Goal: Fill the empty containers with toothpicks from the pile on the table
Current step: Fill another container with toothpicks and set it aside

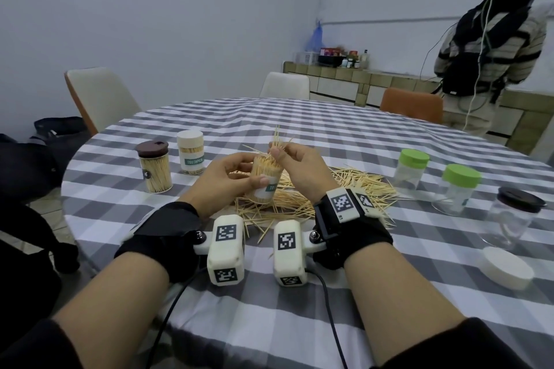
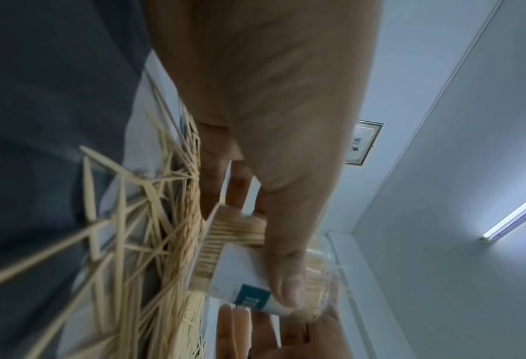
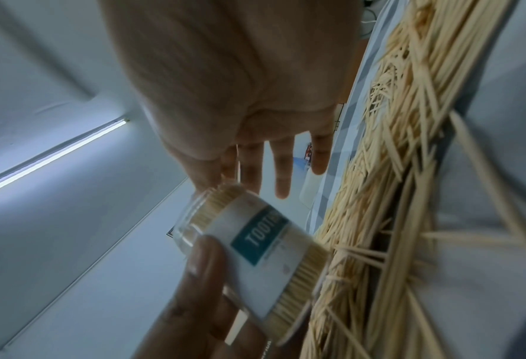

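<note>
Centre of the head view: the left hand (image 1: 223,177) wraps its fingers and thumb around a clear labelled toothpick container (image 1: 265,181), tilted, uncapped and packed nearly full, above the toothpick pile (image 1: 344,189) on the checked counter (image 1: 329,135). The right hand (image 1: 299,165) pinches a small bundle of toothpicks (image 1: 277,141) at the container's mouth, its other fingers spread loosely.
</note>
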